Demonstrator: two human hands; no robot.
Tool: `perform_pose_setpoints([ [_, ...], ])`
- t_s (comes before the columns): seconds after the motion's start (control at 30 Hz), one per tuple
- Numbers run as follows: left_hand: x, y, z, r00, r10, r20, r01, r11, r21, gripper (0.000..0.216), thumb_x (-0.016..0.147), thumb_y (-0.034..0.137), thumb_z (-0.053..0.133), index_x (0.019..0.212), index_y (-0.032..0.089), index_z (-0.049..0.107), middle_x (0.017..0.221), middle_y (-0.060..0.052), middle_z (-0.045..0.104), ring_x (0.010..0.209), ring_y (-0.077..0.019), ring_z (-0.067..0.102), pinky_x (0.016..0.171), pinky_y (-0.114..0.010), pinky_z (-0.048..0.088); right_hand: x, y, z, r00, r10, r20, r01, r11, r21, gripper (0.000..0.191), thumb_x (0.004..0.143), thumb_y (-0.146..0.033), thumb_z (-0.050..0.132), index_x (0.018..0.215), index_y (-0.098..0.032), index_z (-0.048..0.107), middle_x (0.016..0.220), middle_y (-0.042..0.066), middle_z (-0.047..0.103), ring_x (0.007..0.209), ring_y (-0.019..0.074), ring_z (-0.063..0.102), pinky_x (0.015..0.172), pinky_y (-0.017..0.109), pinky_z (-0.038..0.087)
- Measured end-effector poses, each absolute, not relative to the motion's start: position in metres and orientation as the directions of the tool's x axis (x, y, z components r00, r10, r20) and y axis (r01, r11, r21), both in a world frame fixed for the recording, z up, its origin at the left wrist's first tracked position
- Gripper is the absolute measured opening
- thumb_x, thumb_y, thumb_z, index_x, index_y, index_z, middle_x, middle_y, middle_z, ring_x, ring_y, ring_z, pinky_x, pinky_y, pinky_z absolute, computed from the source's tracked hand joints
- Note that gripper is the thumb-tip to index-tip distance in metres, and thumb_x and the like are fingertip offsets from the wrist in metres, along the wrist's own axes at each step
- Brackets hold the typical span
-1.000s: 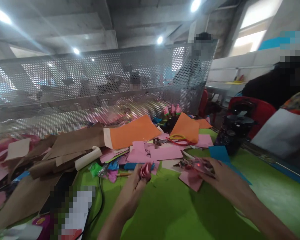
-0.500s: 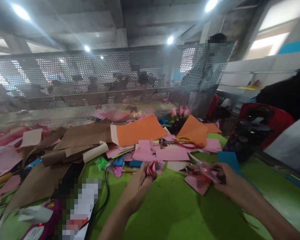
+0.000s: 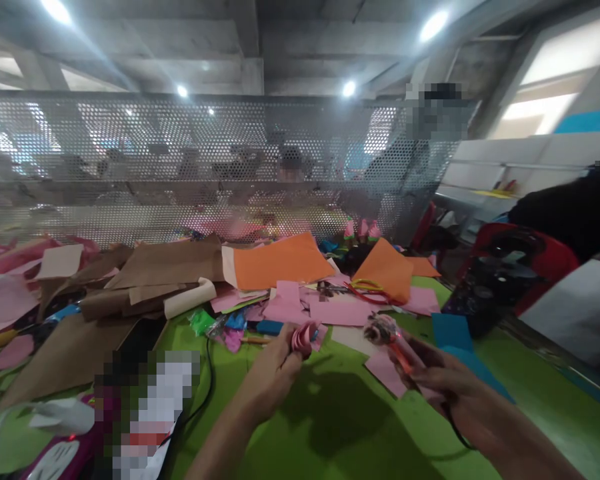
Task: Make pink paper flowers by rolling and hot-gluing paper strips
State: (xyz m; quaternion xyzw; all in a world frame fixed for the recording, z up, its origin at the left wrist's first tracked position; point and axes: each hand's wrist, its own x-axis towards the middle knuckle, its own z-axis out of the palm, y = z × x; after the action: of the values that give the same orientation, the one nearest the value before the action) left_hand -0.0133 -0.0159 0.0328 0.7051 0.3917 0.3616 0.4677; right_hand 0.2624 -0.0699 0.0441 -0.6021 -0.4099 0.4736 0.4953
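My left hand [image 3: 273, 377] is closed on a pink felt roll [image 3: 304, 338], coiled in layers like a small flower, above the green table [image 3: 340, 440]. On the right, my right hand [image 3: 447, 380] grips a hot glue gun [image 3: 405, 353] with a pinkish body, a red glow and a grimy nozzle end pointing left. A dark cord trails beneath that hand. Under the glue gun lies a pink felt piece [image 3: 384, 375]. Between the roll and the nozzle there is a gap. The fingertips behind the roll are partly hidden.
Brown sheets [image 3: 167, 263], orange sheets [image 3: 283, 262] and pink sheets [image 3: 343, 313] are heaped at the back, with scissors [image 3: 370, 288] among them. Behind stands a perforated metal screen [image 3: 220, 147]. A purple power strip [image 3: 60, 460] lies front left; blue sheets [image 3: 453, 333] lie right.
My right hand has lifted and turned the glue gun, so its nozzle end now points up and left, clear of the felt piece. The left hand keeps its hold, nearly still.
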Motion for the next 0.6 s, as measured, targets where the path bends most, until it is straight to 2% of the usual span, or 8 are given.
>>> perform_pose_setpoints([
  [0.07, -0.014, -0.015, 0.031, 0.428, 0.891, 0.151, 0.212, -0.261, 0.942, 0.021, 0.09, 0.028, 0.04, 0.106, 0.024, 0.053, 0.097, -0.001, 0.06, 0.089, -0.0196, 0.05, 0.08, -0.028, 0.036, 0.252, -0.072, 0.045, 0.116, 0.97, -0.216, -0.126, -0.201, -0.971, 0.048, 0.061, -0.022, 0.067, 0.109, -0.026, 0.067, 0.093, 0.01, 0.072, 0.062, 0.0194, 0.062, 0.043, 0.025, 0.041],
  [0.17, -0.014, -0.014, 0.03, 0.426, 0.894, 0.139, 0.228, -0.254, 0.94, 0.021, 0.089, 0.025, 0.04, 0.105, 0.024, 0.053, 0.094, -0.001, 0.058, 0.087, -0.0192, 0.05, 0.078, -0.028, 0.036, 0.242, -0.075, 0.045, 0.019, 0.967, -0.255, -0.217, -0.245, -0.945, 0.042, 0.064, -0.02, 0.061, 0.105, -0.026, 0.067, 0.085, 0.009, 0.073, 0.047, 0.0148, 0.055, 0.045, 0.027, 0.043],
  [0.23, -0.015, -0.014, 0.031, 0.429, 0.893, 0.134, 0.229, -0.251, 0.94, 0.021, 0.09, 0.026, 0.04, 0.106, 0.024, 0.053, 0.094, -0.001, 0.058, 0.087, -0.0192, 0.05, 0.079, -0.029, 0.035, 0.239, -0.076, 0.045, 0.017, 0.967, -0.252, -0.242, -0.241, -0.94, 0.037, 0.063, -0.02, 0.061, 0.099, -0.024, 0.068, 0.081, 0.008, 0.073, 0.05, 0.0163, 0.057, 0.048, 0.028, 0.045],
  [0.3, -0.015, -0.015, 0.032, 0.43, 0.891, 0.145, 0.215, -0.257, 0.942, 0.022, 0.092, 0.029, 0.039, 0.108, 0.024, 0.053, 0.095, -0.001, 0.058, 0.089, -0.0192, 0.05, 0.08, -0.029, 0.036, 0.238, -0.075, 0.046, 0.03, 0.968, -0.248, -0.25, -0.233, -0.94, 0.03, 0.062, -0.021, 0.063, 0.091, -0.021, 0.07, 0.077, 0.008, 0.073, 0.062, 0.0211, 0.064, 0.054, 0.031, 0.048],
  [0.4, -0.016, -0.015, 0.035, 0.44, 0.886, 0.15, 0.212, -0.264, 0.941, 0.022, 0.092, 0.028, 0.039, 0.109, 0.024, 0.053, 0.095, 0.0, 0.058, 0.089, -0.0189, 0.05, 0.081, -0.029, 0.036, 0.238, -0.073, 0.05, 0.016, 0.973, -0.232, -0.156, -0.227, -0.961, 0.019, 0.068, -0.03, 0.068, 0.083, -0.018, 0.07, 0.073, 0.009, 0.071, 0.067, 0.0229, 0.065, 0.059, 0.031, 0.047],
  [0.5, -0.016, -0.015, 0.037, 0.439, 0.888, 0.134, 0.247, -0.263, 0.933, 0.023, 0.091, 0.026, 0.039, 0.11, 0.023, 0.053, 0.095, -0.001, 0.059, 0.089, -0.0196, 0.052, 0.081, -0.03, 0.037, 0.235, -0.074, 0.057, -0.009, 0.981, -0.192, 0.062, -0.191, -0.98, 0.027, 0.077, -0.044, 0.068, 0.081, -0.017, 0.07, 0.07, 0.007, 0.071, 0.061, 0.0181, 0.058, 0.056, 0.027, 0.042],
  [0.6, -0.015, -0.016, 0.041, 0.423, 0.899, 0.116, 0.282, -0.252, 0.926, 0.023, 0.091, 0.027, 0.039, 0.109, 0.023, 0.053, 0.096, -0.002, 0.061, 0.091, -0.0211, 0.054, 0.081, -0.031, 0.038, 0.231, -0.075, 0.065, 0.002, 0.987, -0.159, 0.275, -0.154, -0.949, 0.034, 0.077, -0.052, 0.067, 0.084, -0.019, 0.07, 0.072, 0.006, 0.07, 0.061, 0.0166, 0.052, 0.053, 0.026, 0.038],
])
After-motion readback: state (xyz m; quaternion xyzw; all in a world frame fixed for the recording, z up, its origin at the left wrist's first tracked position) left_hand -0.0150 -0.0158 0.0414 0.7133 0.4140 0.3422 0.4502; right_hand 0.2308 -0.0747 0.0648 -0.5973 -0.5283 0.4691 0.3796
